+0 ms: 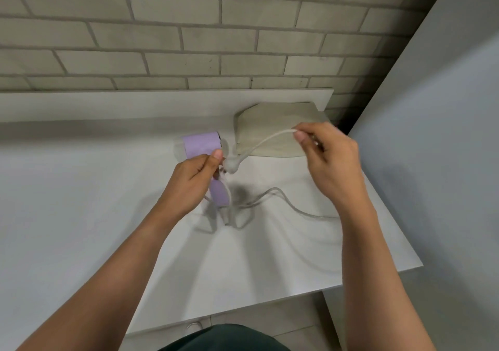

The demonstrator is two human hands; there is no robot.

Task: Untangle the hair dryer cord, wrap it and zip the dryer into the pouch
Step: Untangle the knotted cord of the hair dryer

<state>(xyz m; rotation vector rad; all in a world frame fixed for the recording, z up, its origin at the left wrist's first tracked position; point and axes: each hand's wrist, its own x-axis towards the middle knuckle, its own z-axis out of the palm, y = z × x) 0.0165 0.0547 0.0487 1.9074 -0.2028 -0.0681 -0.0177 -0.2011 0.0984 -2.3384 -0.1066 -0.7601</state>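
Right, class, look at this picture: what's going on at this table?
A person stands at a white table, gripping a lilac hair dryer in the left hand. The right hand pinches its white cord and lifts it, while more cord lies in loose loops on the table. A beige pouch lies flat behind; the dryer is not in it yet.

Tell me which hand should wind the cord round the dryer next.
Right, probably. The right hand pinches a raised stretch of the cord, free to lead it round, while the left hand grips the dryer by its handle and can hold it steady.
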